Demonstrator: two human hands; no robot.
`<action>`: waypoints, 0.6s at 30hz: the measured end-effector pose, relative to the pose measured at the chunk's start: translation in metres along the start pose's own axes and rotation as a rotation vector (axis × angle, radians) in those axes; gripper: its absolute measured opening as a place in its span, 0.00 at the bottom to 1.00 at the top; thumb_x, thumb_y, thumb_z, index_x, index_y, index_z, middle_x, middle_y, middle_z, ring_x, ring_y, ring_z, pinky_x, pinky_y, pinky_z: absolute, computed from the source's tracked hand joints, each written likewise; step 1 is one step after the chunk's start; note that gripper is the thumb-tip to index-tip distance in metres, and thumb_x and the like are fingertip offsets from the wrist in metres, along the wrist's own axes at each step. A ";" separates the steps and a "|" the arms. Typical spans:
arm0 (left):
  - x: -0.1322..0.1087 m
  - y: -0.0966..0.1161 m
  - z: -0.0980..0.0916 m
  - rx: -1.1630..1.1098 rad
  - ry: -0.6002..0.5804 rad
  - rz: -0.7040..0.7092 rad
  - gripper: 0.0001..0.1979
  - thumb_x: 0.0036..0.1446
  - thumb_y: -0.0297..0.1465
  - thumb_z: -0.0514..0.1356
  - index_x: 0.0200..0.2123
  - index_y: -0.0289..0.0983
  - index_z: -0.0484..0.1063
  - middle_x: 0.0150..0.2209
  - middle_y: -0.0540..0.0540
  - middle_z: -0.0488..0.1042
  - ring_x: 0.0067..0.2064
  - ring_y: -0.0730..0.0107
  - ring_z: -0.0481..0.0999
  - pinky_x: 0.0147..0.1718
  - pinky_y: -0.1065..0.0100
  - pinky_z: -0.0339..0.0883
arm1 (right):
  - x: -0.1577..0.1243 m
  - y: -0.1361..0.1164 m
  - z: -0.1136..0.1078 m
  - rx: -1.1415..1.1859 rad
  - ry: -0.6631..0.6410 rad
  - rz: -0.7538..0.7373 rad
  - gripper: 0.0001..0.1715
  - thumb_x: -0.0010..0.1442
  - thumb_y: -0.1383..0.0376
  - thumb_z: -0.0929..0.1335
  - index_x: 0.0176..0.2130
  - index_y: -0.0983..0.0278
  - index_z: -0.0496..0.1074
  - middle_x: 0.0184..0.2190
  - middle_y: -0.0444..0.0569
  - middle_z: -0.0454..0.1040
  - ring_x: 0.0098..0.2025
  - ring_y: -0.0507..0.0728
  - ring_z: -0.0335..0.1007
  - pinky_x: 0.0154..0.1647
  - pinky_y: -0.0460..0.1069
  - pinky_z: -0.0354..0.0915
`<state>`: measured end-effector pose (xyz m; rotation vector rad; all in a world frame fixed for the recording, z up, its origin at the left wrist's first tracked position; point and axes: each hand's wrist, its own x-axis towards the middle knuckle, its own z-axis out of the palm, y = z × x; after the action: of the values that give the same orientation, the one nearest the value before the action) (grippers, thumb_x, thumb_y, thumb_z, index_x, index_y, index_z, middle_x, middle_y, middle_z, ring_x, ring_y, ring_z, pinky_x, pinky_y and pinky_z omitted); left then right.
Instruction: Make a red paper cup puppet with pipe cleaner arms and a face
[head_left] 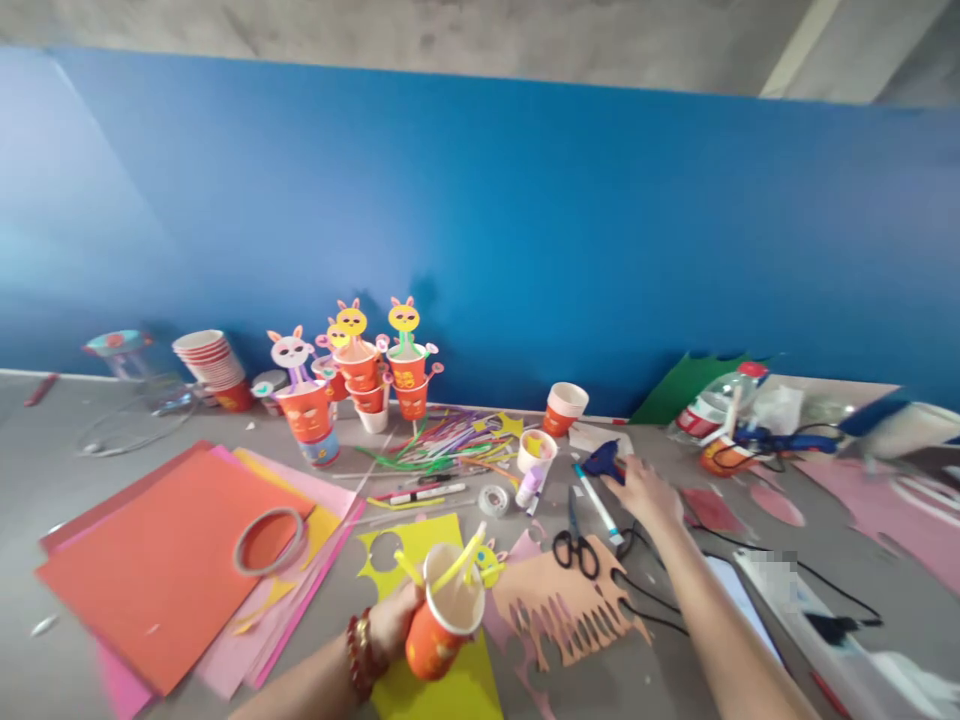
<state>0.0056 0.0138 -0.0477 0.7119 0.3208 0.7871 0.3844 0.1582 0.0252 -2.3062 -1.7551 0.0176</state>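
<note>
Left hand (397, 622) grips orange paper cup (433, 643) by side, over yellow sheet (474, 685), likely so yellow pipe cleaners (460, 563) stand free. Right hand (649, 492) at blue glue gun (604, 459); can't tell whether grip closed. Rabbit-eared cup figures (307, 412) near wall (525, 220), presumably out of way.

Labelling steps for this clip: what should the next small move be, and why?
Probably close the right hand around the blue glue gun and lift it: that hand is right at it, while the left hand holds the orange cup with yellow stems poking out.
</note>
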 end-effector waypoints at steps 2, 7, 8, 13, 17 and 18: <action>0.000 -0.001 -0.003 -0.019 0.018 0.050 0.39 0.44 0.62 0.66 0.42 0.32 0.78 0.32 0.38 0.79 0.32 0.59 0.78 0.33 0.65 0.68 | -0.009 -0.004 -0.005 0.045 0.016 -0.045 0.20 0.61 0.61 0.68 0.50 0.71 0.71 0.47 0.71 0.75 0.52 0.76 0.71 0.49 0.65 0.65; 0.004 -0.004 -0.005 -0.070 -0.017 0.112 0.44 0.41 0.64 0.66 0.46 0.30 0.77 0.31 0.41 0.78 0.28 0.64 0.76 0.31 0.67 0.66 | -0.074 -0.052 -0.020 0.524 -0.201 -0.400 0.17 0.66 0.53 0.65 0.46 0.62 0.72 0.43 0.54 0.78 0.44 0.61 0.77 0.46 0.53 0.73; 0.005 -0.004 -0.004 -0.081 -0.033 0.116 0.44 0.41 0.64 0.65 0.46 0.31 0.77 0.30 0.41 0.78 0.28 0.65 0.76 0.30 0.67 0.65 | -0.091 -0.066 -0.023 0.734 -0.325 -0.523 0.18 0.67 0.52 0.65 0.46 0.62 0.73 0.43 0.54 0.78 0.44 0.60 0.77 0.46 0.53 0.73; 0.005 -0.003 0.001 -0.115 -0.112 0.082 0.45 0.40 0.67 0.63 0.42 0.31 0.78 0.29 0.43 0.77 0.27 0.67 0.73 0.28 0.69 0.63 | -0.142 -0.126 -0.035 1.094 -0.602 -0.885 0.19 0.62 0.53 0.73 0.46 0.64 0.77 0.48 0.55 0.75 0.51 0.61 0.72 0.55 0.54 0.68; 0.001 -0.003 0.000 -0.122 -0.178 0.012 0.45 0.40 0.69 0.60 0.37 0.30 0.79 0.26 0.43 0.76 0.25 0.67 0.72 0.26 0.68 0.63 | -0.146 -0.142 -0.036 1.107 -0.679 -0.998 0.15 0.64 0.56 0.73 0.46 0.62 0.79 0.44 0.52 0.73 0.48 0.58 0.71 0.51 0.54 0.67; 0.000 -0.002 0.000 -0.126 -0.196 -0.007 0.44 0.41 0.69 0.60 0.37 0.30 0.79 0.26 0.43 0.76 0.24 0.67 0.72 0.26 0.68 0.63 | -0.145 -0.143 -0.037 1.098 -0.709 -1.017 0.15 0.63 0.56 0.73 0.45 0.63 0.79 0.42 0.52 0.72 0.45 0.57 0.71 0.49 0.53 0.68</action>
<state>0.0070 0.0131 -0.0494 0.6629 0.0953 0.7179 0.2140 0.0492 0.0696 -0.5385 -2.1415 1.3186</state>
